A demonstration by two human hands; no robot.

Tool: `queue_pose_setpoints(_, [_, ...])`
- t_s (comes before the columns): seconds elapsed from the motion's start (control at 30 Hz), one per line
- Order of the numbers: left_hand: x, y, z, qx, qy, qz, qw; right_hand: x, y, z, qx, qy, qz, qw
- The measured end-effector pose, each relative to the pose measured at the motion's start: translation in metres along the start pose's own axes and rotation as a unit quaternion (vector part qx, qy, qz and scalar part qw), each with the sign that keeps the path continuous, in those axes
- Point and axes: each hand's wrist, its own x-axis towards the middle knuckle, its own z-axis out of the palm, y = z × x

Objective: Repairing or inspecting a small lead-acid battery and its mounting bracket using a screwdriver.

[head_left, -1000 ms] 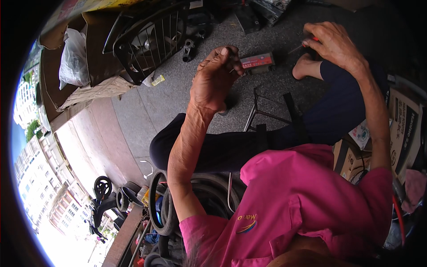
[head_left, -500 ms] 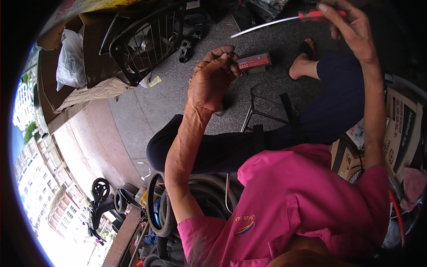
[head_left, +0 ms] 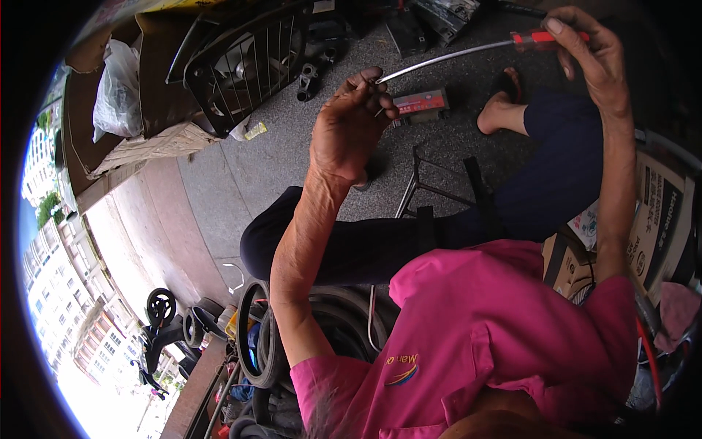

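Note:
My right hand (head_left: 592,55) is closed on the red handle of a long screwdriver (head_left: 457,54). Its silver shaft reaches leftward to my left hand (head_left: 351,121), where the tip meets the fingertips. These fingers are curled around a small dark piece (head_left: 375,83), too small and hidden to name. Beyond my left hand on the grey floor lies an oblong object with a red label (head_left: 420,101), partly behind my fingers. A dark metal fitting (head_left: 307,82) lies to its left.
A black basket (head_left: 230,77) and cardboard with a plastic bag (head_left: 117,91) are at upper left. A metal frame (head_left: 431,183) lies by my legs (head_left: 351,241). Coiled tyres (head_left: 259,336) fill the lower left, a scooter (head_left: 157,322) beyond. Cardboard boxes (head_left: 654,219) stand right.
My right hand has risen, then lowered slightly, bringing the screwdriver across so its tip now reaches my left hand. My left hand stays in nearly the same place.

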Motion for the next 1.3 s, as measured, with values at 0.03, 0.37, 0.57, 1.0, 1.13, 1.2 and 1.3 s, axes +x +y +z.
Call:
queue_pose_setpoints(0.03, [0.0, 0.0, 0.0, -0.001, 0.0, 0.0, 1.0, 0.0, 0.0, 0.0, 0.0, 0.001, 0.002, 1.0])
queue_pose_setpoints(0.37, [0.001, 0.0, -0.007, 0.096, -0.001, 0.029, 0.995, 0.0, 0.001, 0.002, -0.011, 0.022, 0.0, 1.0])
queue_pose_setpoints(0.57, [0.0, 0.001, -0.004, 0.099, -0.014, 0.016, 0.995, -0.001, 0.002, -0.001, 0.006, 0.022, 0.022, 0.999])
queue_pose_setpoints(1.0, [0.002, 0.008, -0.007, 0.039, -0.042, 0.029, 0.998, -0.002, 0.001, -0.001, 0.009, 0.004, 0.008, 1.0])
queue_pose_setpoints(1.13, [0.0, 0.008, -0.008, 0.028, -0.06, 0.03, 0.997, -0.003, 0.001, 0.001, 0.011, -0.009, -0.009, 1.0])
queue_pose_setpoints(1.2, [-0.001, 0.009, -0.008, 0.035, -0.05, 0.028, 0.998, -0.002, -0.007, -0.001, 0.026, -0.042, 0.006, 0.999])
queue_pose_setpoints(1.3, [0.001, 0.009, -0.007, 0.068, -0.022, 0.048, 0.996, 0.001, 0.01, -0.012, -0.042, -0.112, -0.024, 0.993])
